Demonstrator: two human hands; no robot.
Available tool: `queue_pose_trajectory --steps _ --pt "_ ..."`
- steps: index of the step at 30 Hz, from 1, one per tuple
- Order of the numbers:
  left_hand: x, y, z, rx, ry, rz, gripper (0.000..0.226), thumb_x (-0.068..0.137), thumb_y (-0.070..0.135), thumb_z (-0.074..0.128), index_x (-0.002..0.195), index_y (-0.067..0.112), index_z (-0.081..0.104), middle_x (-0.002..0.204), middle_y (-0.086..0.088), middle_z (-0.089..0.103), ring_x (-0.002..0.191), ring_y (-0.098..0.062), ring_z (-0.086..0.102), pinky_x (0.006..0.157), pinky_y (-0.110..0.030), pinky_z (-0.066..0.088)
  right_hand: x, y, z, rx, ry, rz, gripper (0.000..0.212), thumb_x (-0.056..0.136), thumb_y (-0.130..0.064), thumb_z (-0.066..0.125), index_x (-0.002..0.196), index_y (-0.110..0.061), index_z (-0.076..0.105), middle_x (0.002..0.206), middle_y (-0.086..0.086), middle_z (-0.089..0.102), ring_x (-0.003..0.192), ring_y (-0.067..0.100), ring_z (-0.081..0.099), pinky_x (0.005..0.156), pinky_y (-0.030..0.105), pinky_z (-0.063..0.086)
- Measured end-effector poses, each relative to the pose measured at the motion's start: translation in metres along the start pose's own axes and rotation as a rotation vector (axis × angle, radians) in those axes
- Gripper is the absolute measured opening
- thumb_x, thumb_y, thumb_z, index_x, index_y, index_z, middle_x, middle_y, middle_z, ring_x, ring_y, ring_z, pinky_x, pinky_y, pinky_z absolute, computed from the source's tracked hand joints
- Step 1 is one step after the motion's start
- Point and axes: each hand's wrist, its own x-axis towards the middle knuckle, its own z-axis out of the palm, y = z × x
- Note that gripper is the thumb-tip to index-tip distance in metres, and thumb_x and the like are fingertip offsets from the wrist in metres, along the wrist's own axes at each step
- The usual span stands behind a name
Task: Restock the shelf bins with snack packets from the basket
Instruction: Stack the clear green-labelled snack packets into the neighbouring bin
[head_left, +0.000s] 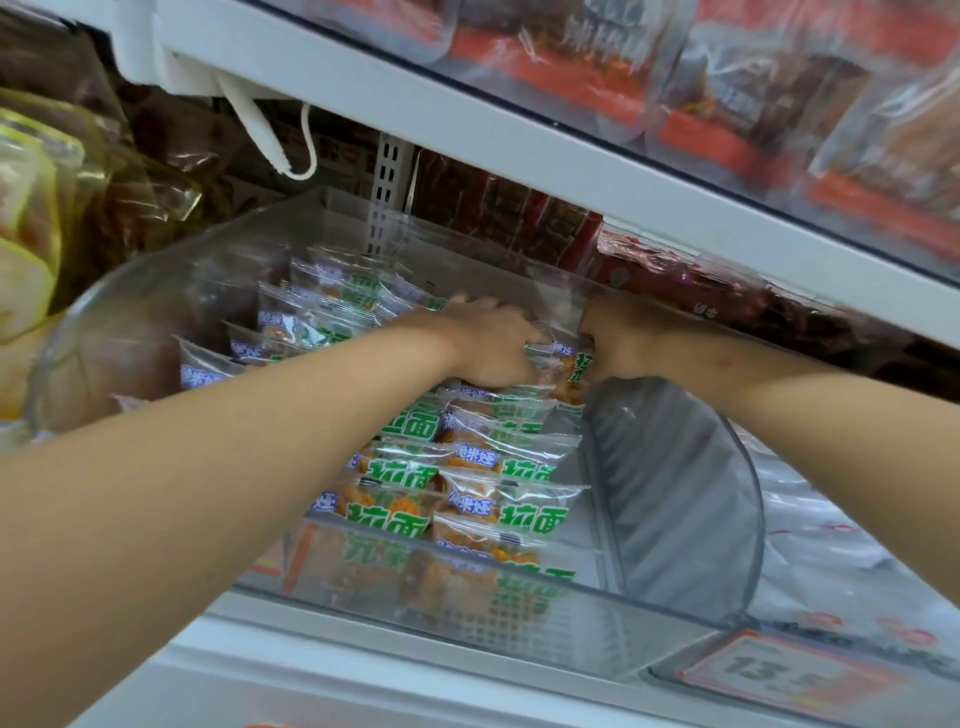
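Note:
A clear plastic shelf bin (675, 519) holds several small snack packets (498, 467) with green lettering and orange contents, stacked in rows. Both my arms reach deep into the bin. My left hand (488, 343) and my right hand (628, 338) meet at the back, fingers closed together on a few of the same green-lettered packets (563, 364) above the rows. The fingertips are partly hidden by the packets. The basket is out of view.
A white shelf edge (519, 150) hangs close above my hands, with red packets (597, 78) on top. Dark red packets (530, 218) fill the bin behind. Yellow bags (31, 208) sit at the left. An orange price tag (779, 670) lies at the lower right.

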Motion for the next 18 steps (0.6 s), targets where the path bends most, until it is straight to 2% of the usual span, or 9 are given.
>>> queue_pose_trajectory --steps 2,8,11,15,18 --pt "0.001 0.000 0.000 0.002 -0.006 -0.005 0.057 0.096 0.058 0.040 0.150 0.042 0.027 0.162 0.005 0.014 0.148 -0.024 0.011 0.117 -0.048 0.006 -0.004 0.001 -0.002 0.033 0.020 0.013 0.038 0.075 -0.031 0.082 0.063 -0.018 0.049 0.069 0.001 0.054 0.062 0.017 0.051 0.050 0.025 0.031" --pt "-0.001 0.002 -0.002 0.020 -0.012 0.006 0.059 0.096 0.060 0.038 0.150 0.040 0.027 0.162 0.005 0.014 0.148 -0.024 0.011 0.117 -0.048 0.006 -0.003 -0.008 -0.001 0.049 0.060 0.029 0.043 0.078 -0.028 0.081 0.062 -0.017 0.042 0.074 0.003 0.055 0.071 0.022 0.054 0.060 0.025 0.036" --pt "-0.003 0.002 -0.002 0.027 -0.017 0.013 0.059 0.096 0.059 0.037 0.151 0.040 0.025 0.162 0.006 0.013 0.148 -0.023 0.011 0.117 -0.048 0.005 -0.009 -0.010 -0.004 0.086 0.060 0.047 0.046 0.078 -0.024 0.081 0.060 -0.019 0.039 0.065 0.000 0.047 0.062 0.019 0.049 0.048 0.024 0.028" --pt "-0.003 0.002 -0.002 0.025 -0.020 0.018 0.060 0.095 0.061 0.037 0.150 0.041 0.026 0.163 0.006 0.013 0.148 -0.024 0.012 0.117 -0.047 0.006 -0.019 -0.006 -0.007 0.139 0.090 0.060 0.044 0.082 -0.013 0.074 0.056 -0.014 0.039 0.056 0.002 0.041 0.049 0.015 0.039 0.044 0.026 0.026" --pt "-0.005 0.003 -0.006 -0.071 0.008 0.008 0.061 0.093 0.059 0.046 0.149 0.037 0.033 0.159 0.004 0.026 0.146 -0.023 0.022 0.117 -0.044 0.012 -0.029 -0.006 -0.007 0.131 0.183 0.085 0.030 0.089 -0.012 0.066 0.064 -0.013 0.049 0.061 0.002 0.048 0.052 0.015 0.045 0.044 0.024 0.027"
